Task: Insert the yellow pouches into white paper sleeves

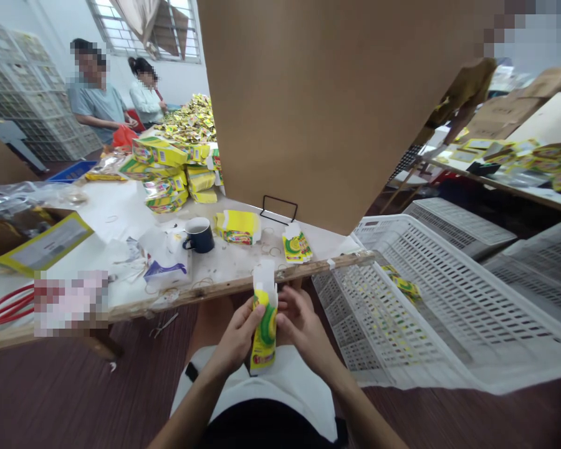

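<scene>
My left hand (pixel 237 333) grips a narrow yellow and green carton (pixel 268 333) above my lap, thumb across its front. The carton stands nearly upright, its white end flaps open at the top. Close beside its right edge is my right hand (pixel 306 330), fingers apart and slightly curled; whether a fingertip touches the carton I cannot make out. Just beyond, on the table edge, lie a few flat yellow and green cartons (pixel 296 244). A stack of yellow cartons (pixel 239 226) rests further left.
A dark mug (pixel 199 236) and a tissue pack (pixel 166 265) stand on the table (pixel 229 288). Red-handled scissors (pixel 9 305) lie far left. A large brown cardboard sheet (pixel 303 112) rises ahead. White plastic crates (pixel 449 299) fill the right side. Two people work at the back left.
</scene>
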The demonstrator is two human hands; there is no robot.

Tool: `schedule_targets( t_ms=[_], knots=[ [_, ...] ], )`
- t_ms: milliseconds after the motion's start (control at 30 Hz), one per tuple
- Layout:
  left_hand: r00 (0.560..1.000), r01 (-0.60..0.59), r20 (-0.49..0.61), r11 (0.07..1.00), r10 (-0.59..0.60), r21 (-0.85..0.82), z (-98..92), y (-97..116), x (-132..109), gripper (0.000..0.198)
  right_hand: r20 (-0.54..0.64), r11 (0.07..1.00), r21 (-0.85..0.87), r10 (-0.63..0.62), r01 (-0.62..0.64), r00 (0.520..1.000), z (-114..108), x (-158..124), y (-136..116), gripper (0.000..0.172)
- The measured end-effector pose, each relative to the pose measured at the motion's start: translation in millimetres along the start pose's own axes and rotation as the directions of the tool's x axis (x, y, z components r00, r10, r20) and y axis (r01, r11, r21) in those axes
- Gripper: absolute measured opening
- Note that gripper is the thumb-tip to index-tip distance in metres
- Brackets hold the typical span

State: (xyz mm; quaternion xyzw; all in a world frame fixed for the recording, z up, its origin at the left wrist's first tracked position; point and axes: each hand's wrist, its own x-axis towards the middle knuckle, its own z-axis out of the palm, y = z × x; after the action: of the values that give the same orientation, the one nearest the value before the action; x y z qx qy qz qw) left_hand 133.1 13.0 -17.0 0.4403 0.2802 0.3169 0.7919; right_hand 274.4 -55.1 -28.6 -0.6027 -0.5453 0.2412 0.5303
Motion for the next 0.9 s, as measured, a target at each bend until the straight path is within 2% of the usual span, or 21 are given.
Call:
schedule_targets(
  t_ms=[67, 100, 200, 300, 433, 533, 600, 733, 800, 867, 900],
  knots=[
    [0.999, -0.032, -0.041, 0.999, 0.034, 0.038, 3.9, -2, -1, 0.039, 0.142, 0.963, 0.238, 0.093, -0.125, 0.985, 4, -1, 1, 0.039],
    [0.997, -0.045, -0.057, 0.997, 0.049, 0.062, 5.6, -4, -1, 0.037, 0.167, 0.940, 0.295, 0.125, -0.170, 0.978, 6, -2, 0, 0.034],
    [0.993, -0.084, -0.069, 0.989, 0.093, 0.119, 8.5, -12, 1, 0.034, 0.086, 0.952, 0.250, 0.159, -0.176, 0.984, 7, 0, -1, 0.023],
    [0.991, -0.114, -0.057, 0.983, 0.123, 0.145, 8.0, -17, 3, 0.033, -0.056, 0.982, 0.123, 0.151, -0.144, 0.987, 7, 2, 2, 0.023],
    [0.991, -0.118, -0.052, 0.983, 0.126, 0.141, 6.7, -9, 3, 0.058, -0.133, 0.984, 0.131, 0.139, -0.122, 0.981, 4, 4, 5, 0.022],
    [0.991, -0.137, 0.017, 0.980, 0.136, 0.146, 6.6, 2, -1, 0.065, -0.148, 0.974, 0.215, 0.102, -0.069, 0.984, -3, 5, 3, 0.033],
    [0.990, -0.122, 0.086, 0.982, 0.110, 0.147, 5.6, 8, -3, 0.064, -0.110, 0.966, 0.255, 0.069, -0.038, 0.992, -10, 5, 2, 0.038],
    [0.973, -0.052, 0.227, 0.993, 0.028, 0.101, 1.5, 12, -5, 0.050, 0.091, 0.960, 0.272, 0.038, -0.062, 0.995, -27, 6, -1, 0.024],
    [0.954, -0.010, 0.300, 0.998, -0.009, 0.061, 0.5, 10, -5, 0.042, 0.143, 0.971, 0.232, 0.030, -0.063, 0.989, -32, 7, -2, 0.020],
    [0.948, 0.011, 0.319, 0.999, -0.026, 0.049, 1.4, 8, -6, 0.046, 0.124, 0.984, 0.177, 0.007, -0.029, 0.992, -33, 8, -2, 0.024],
    [0.952, 0.012, 0.306, 0.999, -0.027, 0.050, 2.4, 8, -6, 0.054, 0.087, 0.987, 0.159, -0.004, -0.010, 0.996, -32, 8, -2, 0.025]
  ],
)
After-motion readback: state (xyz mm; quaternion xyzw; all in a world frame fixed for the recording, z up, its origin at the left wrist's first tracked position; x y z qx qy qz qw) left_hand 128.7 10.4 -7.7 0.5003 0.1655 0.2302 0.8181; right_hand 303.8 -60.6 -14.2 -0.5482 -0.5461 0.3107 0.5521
